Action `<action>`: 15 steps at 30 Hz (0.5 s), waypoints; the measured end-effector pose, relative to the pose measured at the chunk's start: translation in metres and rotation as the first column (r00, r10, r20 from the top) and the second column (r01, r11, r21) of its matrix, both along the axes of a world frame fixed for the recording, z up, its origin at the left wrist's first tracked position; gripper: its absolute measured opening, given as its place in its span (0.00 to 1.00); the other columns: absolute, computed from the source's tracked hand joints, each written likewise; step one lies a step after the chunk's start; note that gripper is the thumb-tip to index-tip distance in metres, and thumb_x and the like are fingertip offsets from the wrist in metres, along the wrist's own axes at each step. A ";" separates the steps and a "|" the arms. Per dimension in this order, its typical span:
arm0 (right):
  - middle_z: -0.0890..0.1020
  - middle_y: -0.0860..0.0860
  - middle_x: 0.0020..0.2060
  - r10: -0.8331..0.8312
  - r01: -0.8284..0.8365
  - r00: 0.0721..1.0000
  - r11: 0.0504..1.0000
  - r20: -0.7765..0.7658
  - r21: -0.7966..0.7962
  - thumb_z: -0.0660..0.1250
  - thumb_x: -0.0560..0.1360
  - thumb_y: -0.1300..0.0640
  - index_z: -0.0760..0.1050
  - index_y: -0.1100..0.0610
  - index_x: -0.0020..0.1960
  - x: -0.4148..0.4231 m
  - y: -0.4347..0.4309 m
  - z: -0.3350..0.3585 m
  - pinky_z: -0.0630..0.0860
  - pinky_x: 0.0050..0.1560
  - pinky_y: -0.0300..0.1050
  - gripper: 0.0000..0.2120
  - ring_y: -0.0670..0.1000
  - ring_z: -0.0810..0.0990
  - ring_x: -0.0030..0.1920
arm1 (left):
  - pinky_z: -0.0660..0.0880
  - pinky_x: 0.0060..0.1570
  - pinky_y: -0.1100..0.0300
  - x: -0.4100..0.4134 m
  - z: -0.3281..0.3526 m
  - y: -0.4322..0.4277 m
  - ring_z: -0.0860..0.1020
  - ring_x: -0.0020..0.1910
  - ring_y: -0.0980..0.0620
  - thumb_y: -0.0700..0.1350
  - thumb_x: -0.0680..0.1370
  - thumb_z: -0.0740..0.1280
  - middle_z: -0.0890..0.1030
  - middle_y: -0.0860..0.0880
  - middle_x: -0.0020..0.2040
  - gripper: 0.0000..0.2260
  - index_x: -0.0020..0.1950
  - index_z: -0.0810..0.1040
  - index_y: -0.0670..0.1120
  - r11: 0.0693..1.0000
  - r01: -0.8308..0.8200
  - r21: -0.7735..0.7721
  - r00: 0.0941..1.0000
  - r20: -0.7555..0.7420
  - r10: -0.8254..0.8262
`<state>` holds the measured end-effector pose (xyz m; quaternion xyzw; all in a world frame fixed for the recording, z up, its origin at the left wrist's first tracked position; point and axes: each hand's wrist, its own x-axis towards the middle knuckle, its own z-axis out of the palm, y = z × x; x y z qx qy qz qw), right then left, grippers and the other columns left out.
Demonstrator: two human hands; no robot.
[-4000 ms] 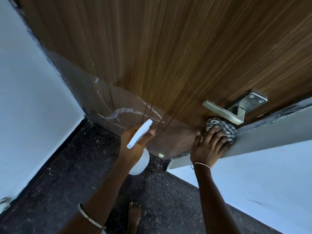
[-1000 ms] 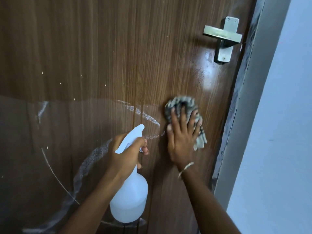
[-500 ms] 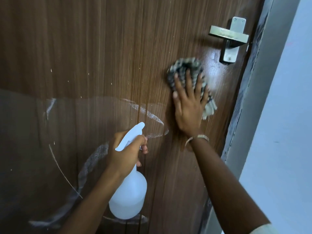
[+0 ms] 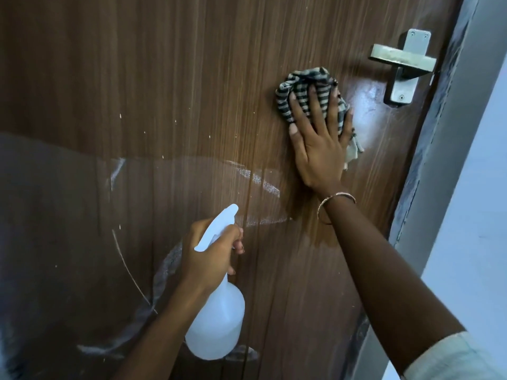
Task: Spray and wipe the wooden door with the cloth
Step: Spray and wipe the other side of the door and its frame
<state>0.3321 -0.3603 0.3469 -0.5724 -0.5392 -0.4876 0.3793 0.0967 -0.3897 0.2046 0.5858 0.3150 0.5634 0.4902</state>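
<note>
Flat-fingered right hand point(image 4: 318, 149) has driven the striped cloth point(image 4: 301, 79) up the wooden door point(image 4: 164, 78), extending the wipe; left hand point(image 4: 208, 259) grips spray bottle point(image 4: 216, 325).

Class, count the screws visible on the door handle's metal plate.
3. Two screws sit side by side at the top of the plate, above the lever; a third screw is at its bottom. The lever may hide others.

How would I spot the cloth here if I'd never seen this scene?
Start at the brown door and find its metal handle near the right edge. Just left of and below it, the right hand presses a bunched cloth to the wood; it alone is striped dark and pale, unlike the plain white bottle.
</note>
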 end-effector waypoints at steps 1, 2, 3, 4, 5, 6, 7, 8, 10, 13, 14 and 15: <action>0.54 0.48 0.84 0.002 -0.002 1.000 1.000 -0.011 0.013 0.50 0.88 0.45 0.56 0.44 0.84 -0.003 0.001 -0.008 0.43 0.81 0.68 0.24 0.56 0.46 0.84 | 0.75 0.27 0.64 -0.001 -0.002 0.004 0.80 0.33 0.50 0.42 0.81 0.67 0.81 0.47 0.36 0.05 0.46 0.80 0.45 1.000 0.003 -0.025 1.000 0.008 -0.003; 0.54 0.48 0.84 0.009 -0.009 1.000 1.000 -0.024 0.019 0.50 0.88 0.45 0.56 0.45 0.84 -0.004 0.000 -0.021 0.43 0.81 0.67 0.25 0.55 0.45 0.84 | 0.75 0.29 0.62 -0.002 -0.004 0.006 0.79 0.33 0.49 0.44 0.81 0.68 0.81 0.45 0.36 0.05 0.47 0.80 0.43 0.999 0.006 -0.053 1.000 0.015 -0.005; 0.54 0.48 0.84 0.015 -0.015 0.999 1.000 -0.036 0.015 0.50 0.88 0.46 0.56 0.45 0.84 -0.004 -0.001 -0.040 0.43 0.81 0.67 0.25 0.54 0.44 0.84 | 0.75 0.31 0.60 -0.003 -0.008 0.008 0.79 0.33 0.47 0.45 0.80 0.69 0.81 0.43 0.37 0.07 0.50 0.81 0.41 0.997 0.003 -0.079 1.000 0.022 -0.002; 0.54 0.48 0.84 0.022 -0.022 0.999 1.000 -0.045 0.004 0.51 0.88 0.46 0.56 0.46 0.84 -0.006 -0.003 -0.062 0.44 0.81 0.68 0.25 0.53 0.43 0.84 | 0.76 0.32 0.59 -0.004 -0.011 0.011 0.79 0.33 0.46 0.46 0.79 0.70 0.81 0.41 0.38 0.10 0.52 0.81 0.40 0.995 -0.006 -0.095 1.000 0.025 0.008; 0.54 0.48 0.84 0.029 -0.030 0.999 0.999 -0.046 -0.015 0.51 0.88 0.46 0.57 0.46 0.84 -0.006 -0.005 -0.084 0.45 0.80 0.69 0.25 0.54 0.43 0.84 | 0.76 0.33 0.57 -0.007 -0.014 0.013 0.79 0.33 0.45 0.47 0.79 0.70 0.82 0.41 0.39 0.11 0.53 0.81 0.39 0.995 -0.021 -0.098 0.999 0.026 0.024; 0.55 0.48 0.84 0.036 -0.038 0.998 0.999 -0.041 -0.032 0.51 0.87 0.46 0.58 0.47 0.84 -0.008 -0.007 -0.104 0.45 0.80 0.70 0.25 0.54 0.44 0.84 | 0.76 0.34 0.57 -0.011 -0.015 0.013 0.79 0.33 0.45 0.47 0.79 0.71 0.82 0.42 0.37 0.10 0.51 0.82 0.40 0.996 -0.044 -0.082 0.999 0.027 0.047; 0.56 0.48 0.84 0.042 -0.044 0.998 0.998 -0.046 -0.046 0.51 0.87 0.46 0.59 0.47 0.84 -0.010 -0.007 -0.118 0.46 0.80 0.71 0.25 0.55 0.45 0.84 | 0.77 0.33 0.57 -0.015 -0.015 0.012 0.81 0.32 0.46 0.45 0.79 0.70 0.83 0.45 0.35 0.07 0.48 0.82 0.42 0.997 -0.067 -0.048 0.997 0.023 0.068; 0.56 0.48 0.84 0.044 -0.047 0.997 0.998 -0.067 -0.049 0.51 0.87 0.46 0.59 0.47 0.83 -0.012 -0.007 -0.127 0.45 0.80 0.71 0.25 0.56 0.45 0.84 | 0.77 0.31 0.59 -0.019 -0.014 0.009 0.82 0.33 0.47 0.44 0.79 0.70 0.83 0.48 0.34 0.05 0.46 0.83 0.44 0.996 -0.083 -0.010 0.996 0.020 0.084; 0.55 0.48 0.84 0.047 -0.051 0.992 0.998 -0.119 -0.029 0.52 0.87 0.47 0.60 0.46 0.83 -0.018 -0.004 -0.128 0.42 0.80 0.70 0.25 0.56 0.45 0.84 | 0.76 0.27 0.63 -0.027 -0.011 0.005 0.84 0.35 0.51 0.43 0.78 0.70 0.84 0.52 0.34 0.04 0.44 0.82 0.48 0.993 -0.112 0.047 0.994 0.004 0.112; 0.55 0.48 0.84 0.030 -0.033 0.993 0.999 -0.116 -0.019 0.52 0.87 0.47 0.59 0.46 0.83 -0.027 0.001 -0.115 0.41 0.80 0.69 0.25 0.57 0.44 0.84 | 0.78 0.29 0.61 -0.035 -0.009 0.005 0.82 0.32 0.48 0.46 0.77 0.72 0.83 0.47 0.36 0.04 0.46 0.81 0.46 0.982 -0.189 0.025 0.982 -0.009 0.189; 0.55 0.48 0.84 0.033 -0.035 0.993 0.999 -0.111 -0.017 0.52 0.87 0.47 0.59 0.46 0.83 -0.029 0.002 -0.109 0.41 0.80 0.69 0.25 0.57 0.44 0.84 | 0.80 0.31 0.58 -0.038 -0.010 0.006 0.82 0.32 0.46 0.47 0.77 0.73 0.82 0.45 0.36 0.06 0.47 0.81 0.45 0.974 -0.225 0.032 0.974 -0.022 0.225; 0.55 0.48 0.84 0.037 -0.038 0.993 0.999 -0.111 -0.013 0.52 0.87 0.47 0.59 0.45 0.83 -0.030 0.004 -0.102 0.41 0.80 0.69 0.25 0.57 0.44 0.84 | 0.82 0.34 0.54 -0.038 -0.010 0.008 0.81 0.33 0.45 0.48 0.76 0.73 0.82 0.45 0.36 0.07 0.47 0.81 0.44 0.967 -0.252 0.045 0.967 -0.029 0.253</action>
